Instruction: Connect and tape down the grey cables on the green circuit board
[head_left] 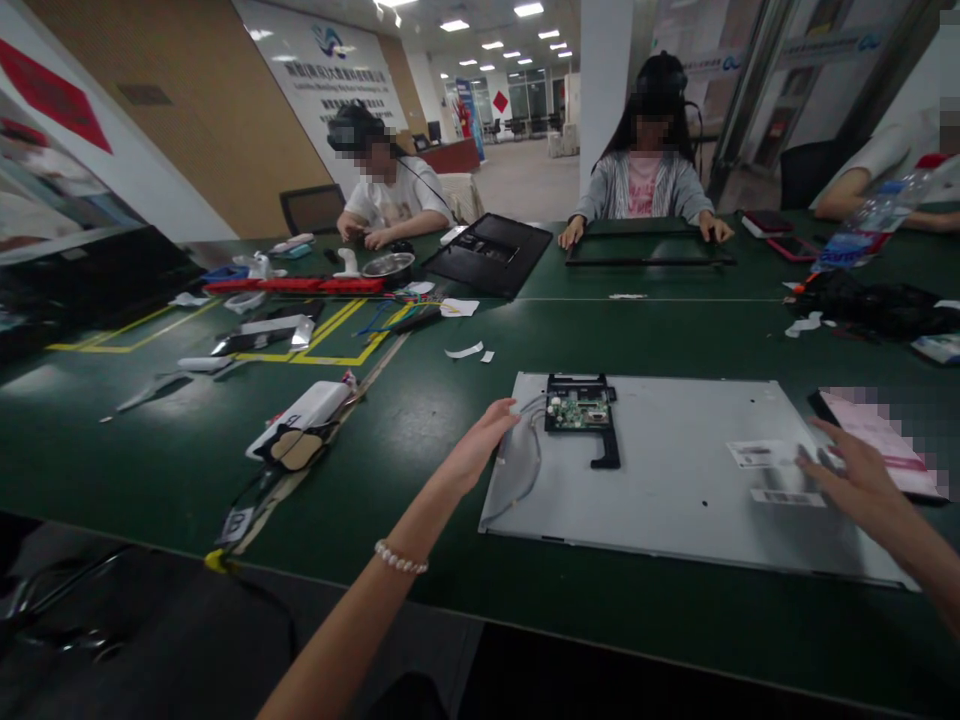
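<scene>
A flat silver display panel (660, 500) lies on the table in front of me, its metal back facing up. Near its upper left sits a green circuit board (581, 411) in a black bracket (609, 450), with thin grey cables (534, 470) running down the left side. My left hand (484, 440), above a beaded bracelet, is at the panel's left edge with fingers stretched out; whether it touches the edge I cannot tell. Over the right part, beside white labels (757, 454), my right hand (855, 470) has its fingers apart, slightly blurred, holding nothing.
A taped power strip (300, 425) with cables lies to the left. Across the green table (420, 460), one person holds a black frame (649, 262); another sits beside a black monitor cover (487, 255). At right are a pink-covered item (885, 435) and a water bottle (859, 235).
</scene>
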